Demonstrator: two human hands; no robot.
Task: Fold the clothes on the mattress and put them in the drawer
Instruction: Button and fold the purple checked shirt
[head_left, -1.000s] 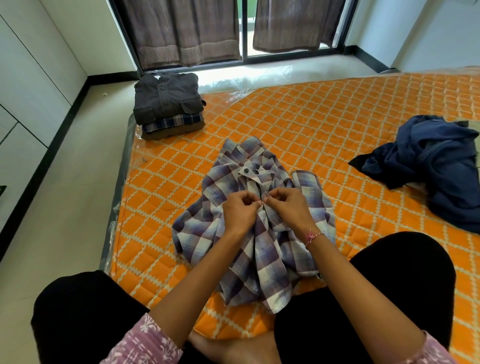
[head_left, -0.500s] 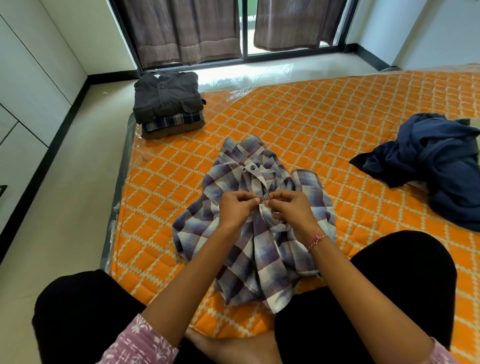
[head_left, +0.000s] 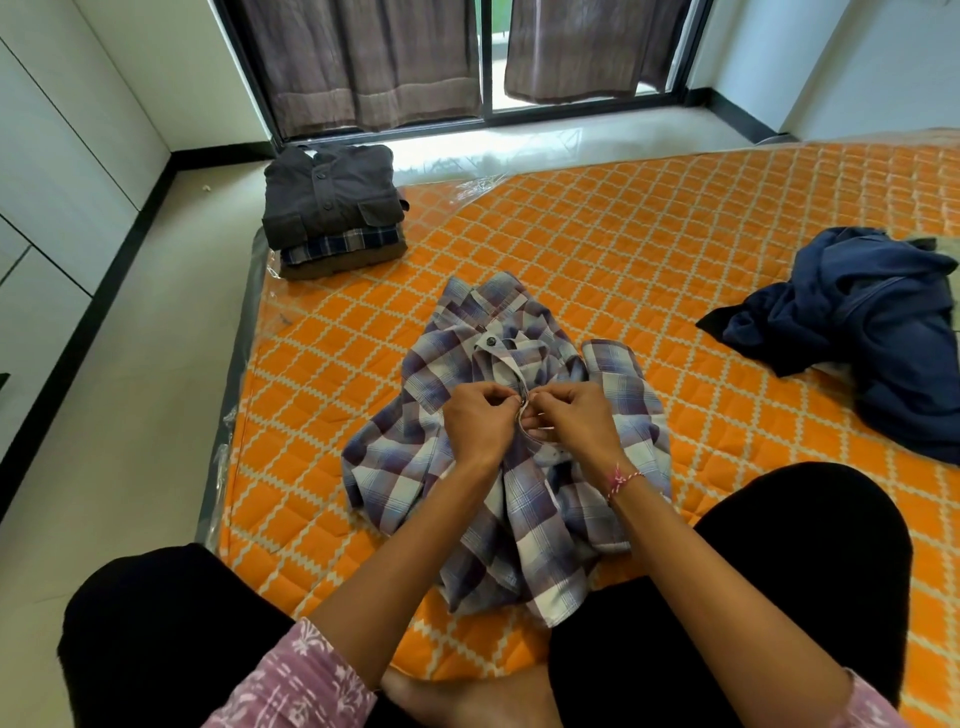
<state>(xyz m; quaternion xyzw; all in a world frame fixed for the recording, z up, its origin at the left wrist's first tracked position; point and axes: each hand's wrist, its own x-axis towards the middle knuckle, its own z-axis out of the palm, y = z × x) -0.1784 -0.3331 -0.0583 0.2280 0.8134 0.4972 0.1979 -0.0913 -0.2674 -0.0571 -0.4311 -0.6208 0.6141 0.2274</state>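
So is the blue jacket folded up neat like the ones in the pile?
No, the blue jacket lies crumpled in a loose heap on the orange mattress, unlike the flat stacked pile near the corner.

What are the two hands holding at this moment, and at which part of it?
Both the left hand and the right hand pinch the plaid shirt at its front button placket, one edge in each hand, below the collar.

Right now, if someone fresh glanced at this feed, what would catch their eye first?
The bright orange quilted mattress fills the view. At its centre, the left hand and right hand pinch the placket of a rumpled purple-and-white plaid shirt. A neat stack of folded clothes sits far left; a crumpled navy garment lies right.
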